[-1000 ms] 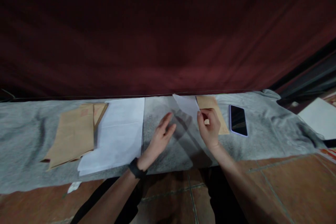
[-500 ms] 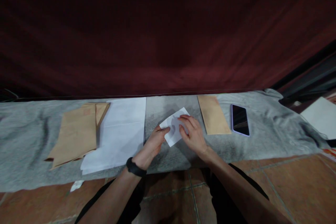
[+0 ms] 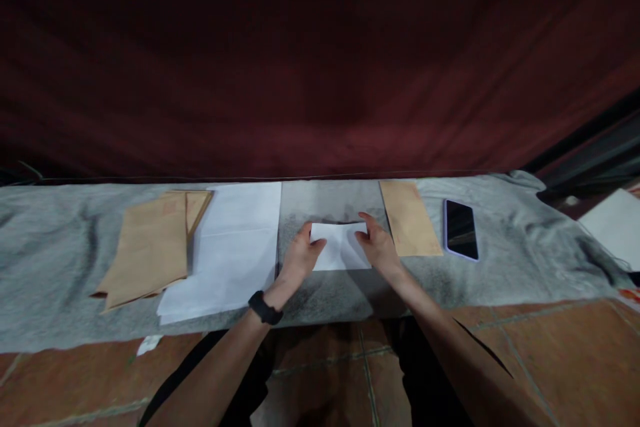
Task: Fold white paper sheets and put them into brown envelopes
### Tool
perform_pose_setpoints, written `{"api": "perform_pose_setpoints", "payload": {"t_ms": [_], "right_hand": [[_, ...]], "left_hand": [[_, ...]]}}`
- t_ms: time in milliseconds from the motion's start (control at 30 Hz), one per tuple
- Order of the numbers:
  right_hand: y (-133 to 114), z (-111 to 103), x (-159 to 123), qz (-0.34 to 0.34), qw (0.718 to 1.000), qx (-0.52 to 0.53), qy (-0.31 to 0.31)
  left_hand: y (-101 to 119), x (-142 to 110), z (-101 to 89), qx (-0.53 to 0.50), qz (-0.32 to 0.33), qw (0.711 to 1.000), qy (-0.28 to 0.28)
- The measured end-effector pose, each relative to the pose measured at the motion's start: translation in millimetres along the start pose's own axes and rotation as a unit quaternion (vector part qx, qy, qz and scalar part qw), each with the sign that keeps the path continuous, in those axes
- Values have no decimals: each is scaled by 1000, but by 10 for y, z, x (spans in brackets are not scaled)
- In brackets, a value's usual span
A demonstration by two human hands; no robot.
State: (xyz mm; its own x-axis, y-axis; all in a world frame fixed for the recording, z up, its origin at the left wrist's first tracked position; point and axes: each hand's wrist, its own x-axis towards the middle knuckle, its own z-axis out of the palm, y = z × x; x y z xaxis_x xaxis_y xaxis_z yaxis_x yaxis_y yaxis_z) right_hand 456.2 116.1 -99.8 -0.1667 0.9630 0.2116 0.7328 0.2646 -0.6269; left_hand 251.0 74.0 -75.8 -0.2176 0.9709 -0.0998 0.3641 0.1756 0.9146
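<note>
A small white rectangle of folded paper (image 3: pixel 341 250) is held level between my two hands, over the grey cloth. My left hand (image 3: pixel 300 252) grips its left end, thumb on the near face and the other fingers mostly behind it. At the right end my right hand (image 3: pixel 379 245) has its thumb on the paper, with the index finger stretched along the top corner. A brown envelope (image 3: pixel 411 219) lies flat just right of my right hand. Left of my left hand lies a stack of white paper sheets (image 3: pixel 237 247).
Several brown envelopes (image 3: pixel 150 247) overlap the sheets' left side. A phone with a purple edge (image 3: pixel 461 229) lies on the grey cloth (image 3: pixel 520 240) at the right. Behind hangs a dark red curtain (image 3: pixel 320 93). A white scrap (image 3: pixel 149 345) is on the tiled floor (image 3: pixel 80 387).
The folded paper has turned from slanted to level. My right hand has gone from resting on its face to gripping its right end; my left hand still holds the left end.
</note>
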Motion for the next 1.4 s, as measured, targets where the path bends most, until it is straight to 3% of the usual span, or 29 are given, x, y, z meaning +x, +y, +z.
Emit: {"api": "perform_pose_setpoints", "payload": {"t_ms": [100, 167, 367, 500, 667, 800, 933, 1067, 1200, 1400], "right_hand": [[-19, -24, -15, -16, 999, -49, -12], [-30, -26, -14, -14, 997, -72, -18], [-27, -23, 20, -12, 995, -96, -31], [-9, -11, 36, -15, 997, -78, -14], [-3, 0, 37, -24, 996, -88, -7], [-20, -27, 16, -29, 993, -116, 1], [-88, -1, -78, -87, 990, -108, 39], [-192, 148, -269, -152, 987, -34, -39], [-217, 245, -414, -187, 974, -74, -106], [-94, 191, -435, -206, 962, -148, -98]], "left_hand": [[28, -53, 25, 211, 30, 977, 25], [54, -105, 45, 289, 64, 955, 21], [118, -222, 75, 369, 108, 923, 7], [95, -297, 93, 428, 180, 885, 32], [-26, -442, 211, 447, 301, 841, -38], [-117, -542, 308, 438, 309, 842, -62], [-136, -560, 328, 443, 310, 838, -66], [-146, -544, 332, 455, 309, 832, -68], [-181, -541, 339, 464, 316, 824, -75], [-198, -549, 325, 458, 301, 834, -58]]}}
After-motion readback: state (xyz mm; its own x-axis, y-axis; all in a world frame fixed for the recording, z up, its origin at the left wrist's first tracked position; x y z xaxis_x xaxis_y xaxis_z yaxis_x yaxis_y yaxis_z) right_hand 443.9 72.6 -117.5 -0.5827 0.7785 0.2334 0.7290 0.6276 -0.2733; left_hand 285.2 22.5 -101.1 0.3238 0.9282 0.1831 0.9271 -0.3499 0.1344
